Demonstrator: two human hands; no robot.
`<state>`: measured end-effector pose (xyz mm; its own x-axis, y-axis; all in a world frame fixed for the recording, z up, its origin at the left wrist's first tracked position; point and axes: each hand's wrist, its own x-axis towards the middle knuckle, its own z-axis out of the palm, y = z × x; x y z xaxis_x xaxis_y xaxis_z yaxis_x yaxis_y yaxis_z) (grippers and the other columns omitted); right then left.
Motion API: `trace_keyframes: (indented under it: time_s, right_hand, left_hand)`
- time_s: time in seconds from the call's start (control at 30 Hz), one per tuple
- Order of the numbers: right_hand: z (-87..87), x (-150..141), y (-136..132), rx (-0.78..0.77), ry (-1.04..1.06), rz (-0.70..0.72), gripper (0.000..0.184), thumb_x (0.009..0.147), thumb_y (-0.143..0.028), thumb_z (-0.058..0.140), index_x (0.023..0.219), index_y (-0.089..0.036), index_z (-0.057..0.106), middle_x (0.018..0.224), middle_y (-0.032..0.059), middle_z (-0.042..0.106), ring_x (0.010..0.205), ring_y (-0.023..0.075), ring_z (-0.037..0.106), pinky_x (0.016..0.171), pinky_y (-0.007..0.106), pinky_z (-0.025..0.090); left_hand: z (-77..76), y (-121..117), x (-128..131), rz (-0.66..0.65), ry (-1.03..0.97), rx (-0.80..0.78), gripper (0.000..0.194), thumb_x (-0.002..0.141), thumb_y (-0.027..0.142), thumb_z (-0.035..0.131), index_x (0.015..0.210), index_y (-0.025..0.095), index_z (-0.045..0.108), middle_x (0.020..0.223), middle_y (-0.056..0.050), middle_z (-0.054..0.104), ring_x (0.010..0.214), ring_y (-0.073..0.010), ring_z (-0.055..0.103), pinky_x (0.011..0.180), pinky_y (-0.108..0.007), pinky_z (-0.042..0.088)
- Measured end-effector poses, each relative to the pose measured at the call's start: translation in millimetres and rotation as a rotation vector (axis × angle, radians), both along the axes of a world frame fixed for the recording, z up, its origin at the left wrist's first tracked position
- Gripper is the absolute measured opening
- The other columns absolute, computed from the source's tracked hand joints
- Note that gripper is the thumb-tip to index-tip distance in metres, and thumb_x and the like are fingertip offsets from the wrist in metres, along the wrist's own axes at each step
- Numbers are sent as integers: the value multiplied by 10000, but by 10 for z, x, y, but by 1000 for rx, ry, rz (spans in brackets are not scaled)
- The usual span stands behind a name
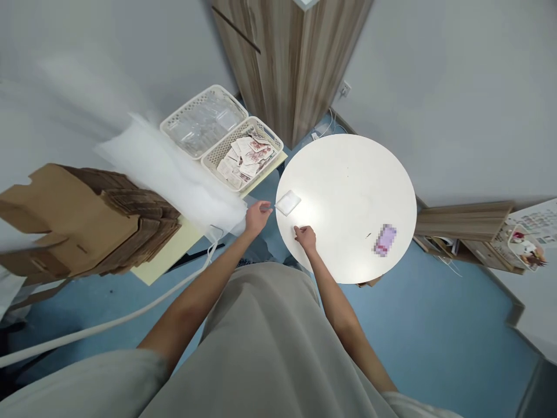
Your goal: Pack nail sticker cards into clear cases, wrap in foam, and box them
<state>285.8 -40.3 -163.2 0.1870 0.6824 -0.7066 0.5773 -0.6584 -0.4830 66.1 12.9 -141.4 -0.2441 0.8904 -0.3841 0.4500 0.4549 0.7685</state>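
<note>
A small flat, translucent packet (288, 202) lies near the left edge of the round white table (348, 174). My left hand (258, 217) is just left of it, off the table's edge, with thumb and fingers bent close together. Something greyish and see-through shows by those fingertips, too small to name. Below the packet, my right hand (306, 237) is over the tabletop with its fingers curled into a pinch. What it holds, if anything, is hidden.
To the left are a basket of clear plastic pieces (205, 125), a basket of printed packets (246, 157), white wrapping sheet (174, 174) and stacked cardboard boxes (108, 223). A pixelated purple item (385, 240) lies on the table's right. A wooden cabinet (287, 64) stands behind.
</note>
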Motion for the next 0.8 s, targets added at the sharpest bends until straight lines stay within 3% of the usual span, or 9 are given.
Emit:
trace_keyframes:
  time_s: [0.17,0.33,0.57,0.7,0.8]
  right_hand:
    - [90,56,-223,19,182,33,267,1049,-470,672,1017,-215,599,989,56,823,823,193,816,776,279,576]
    - [256,-61,-277,56,240,134,240,1033,-444,684,1006,-228,583,1014,51,811,842,195,810,801,300,589]
    - [533,-557,-364,201,296,173,228,1023,-443,685,1012,-229,605,1000,46,794,823,178,800,828,314,626]
    - [719,-1066,-441,247,364,202,238,1008,-445,692,1050,-221,622,1006,54,784,803,177,801,806,317,641]
    - [851,-1531,-508,275,411,258,278,994,-467,707,1101,-218,640,1011,62,789,828,196,812,812,329,650]
  left_hand:
    - [223,-769,-187,162,-25,10,253,872,308,730,1095,189,744,1106,-120,829,1006,-278,784,995,-439,632]
    - [345,-1288,-332,300,-87,60,324,868,396,727,1117,190,737,1106,-131,818,1046,-289,777,1034,-471,628]
    - [426,-1559,-869,417,-186,177,375,863,465,749,1129,201,737,1143,-142,803,1110,-303,767,1060,-492,620]
    - [496,-1619,-1447,490,-184,283,324,877,421,716,1105,192,722,1062,-117,802,1048,-274,772,1041,-465,627]
    - [568,-1701,-2034,514,-90,363,290,915,381,671,1128,190,720,1125,-120,795,1071,-261,767,1048,-446,621]
